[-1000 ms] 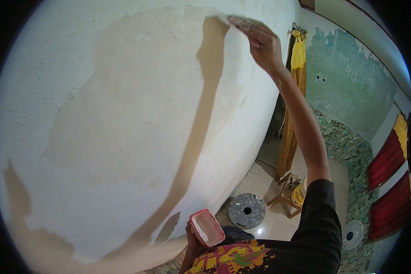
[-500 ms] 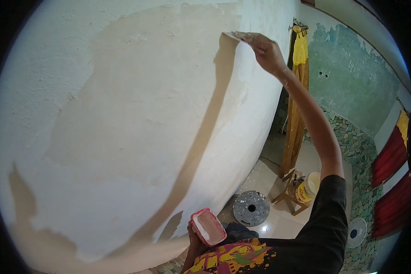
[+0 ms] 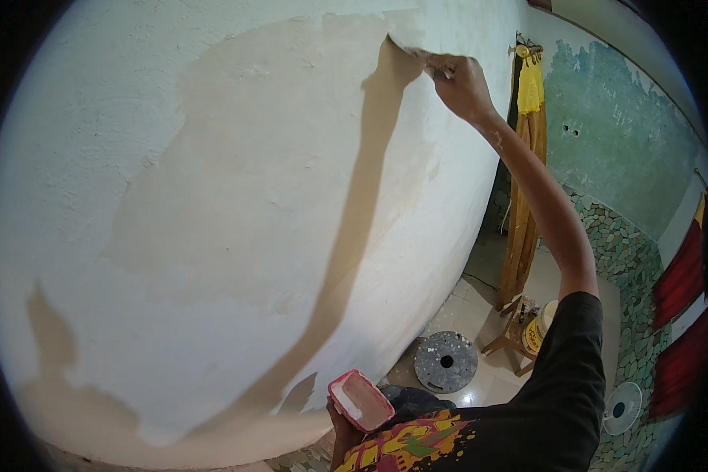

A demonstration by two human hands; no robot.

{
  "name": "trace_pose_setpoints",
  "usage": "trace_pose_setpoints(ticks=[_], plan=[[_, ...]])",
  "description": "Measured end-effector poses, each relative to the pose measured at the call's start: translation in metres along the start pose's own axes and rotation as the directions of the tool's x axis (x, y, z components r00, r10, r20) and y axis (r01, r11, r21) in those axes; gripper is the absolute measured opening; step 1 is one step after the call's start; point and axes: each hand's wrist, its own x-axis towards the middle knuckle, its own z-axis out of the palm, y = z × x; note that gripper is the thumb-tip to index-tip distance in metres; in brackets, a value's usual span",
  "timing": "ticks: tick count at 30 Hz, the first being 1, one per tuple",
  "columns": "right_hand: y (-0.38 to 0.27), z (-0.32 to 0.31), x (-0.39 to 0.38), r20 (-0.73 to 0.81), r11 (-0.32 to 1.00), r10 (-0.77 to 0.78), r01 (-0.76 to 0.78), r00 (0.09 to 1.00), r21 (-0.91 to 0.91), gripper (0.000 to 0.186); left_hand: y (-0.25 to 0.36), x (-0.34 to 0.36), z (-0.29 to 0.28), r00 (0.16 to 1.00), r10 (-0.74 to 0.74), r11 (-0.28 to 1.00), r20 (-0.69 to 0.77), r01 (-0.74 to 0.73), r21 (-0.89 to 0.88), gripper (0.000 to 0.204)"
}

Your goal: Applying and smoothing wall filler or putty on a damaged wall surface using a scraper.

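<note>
Thin blade (image 3: 405,49) is held up against the white wall (image 3: 71,173), near the upper right border of the beige patch (image 3: 283,157); contact looks made at its far corner, where the arm's shadow (image 3: 350,236) meets it. Blade is pinched between closed fingers of the right hand (image 3: 458,82). Red-rimmed tub (image 3: 359,373) is gripped by the left hand (image 3: 342,425), low beside the printed shirt (image 3: 417,442); those fingers are partly hidden. White paste (image 3: 344,400) is seen inside, along one side. For a clean pass, full edge should be seated, not one corner; shallow angle, even pressure, strokes overlapped across the patch border so ridges are avoided. Tub is best held level. Exact blade angle can't be told.
</note>
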Motion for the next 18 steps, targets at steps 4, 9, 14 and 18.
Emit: trace_pose_setpoints(ticks=[4,9,14,18], plan=[[-0.008,0.002,-0.016,0.015,0.962,-0.104,0.097,0.994,0.255,0.028,-0.001,0.001,-0.010,1.000,0.023,1.000,-0.016,-0.023,0.011,0.074],[-0.016,0.012,0.024,-0.264,0.898,-0.406,0.435,0.875,0.063,0.027,-0.012,0.010,-0.025,1.000,-0.003,0.994,-0.005,0.003,0.105,0.077],[-0.030,0.057,0.005,-0.271,0.807,-0.590,0.551,0.760,-0.212,0.046,-0.019,0.004,-0.031,0.988,0.064,0.988,-0.143,-0.042,0.151,0.077],[0.013,0.037,-0.027,-0.014,0.747,-0.656,0.647,0.754,-0.156,0.063,-0.020,0.006,-0.034,1.000,-0.003,1.000,-0.002,0.003,0.019,0.078]])
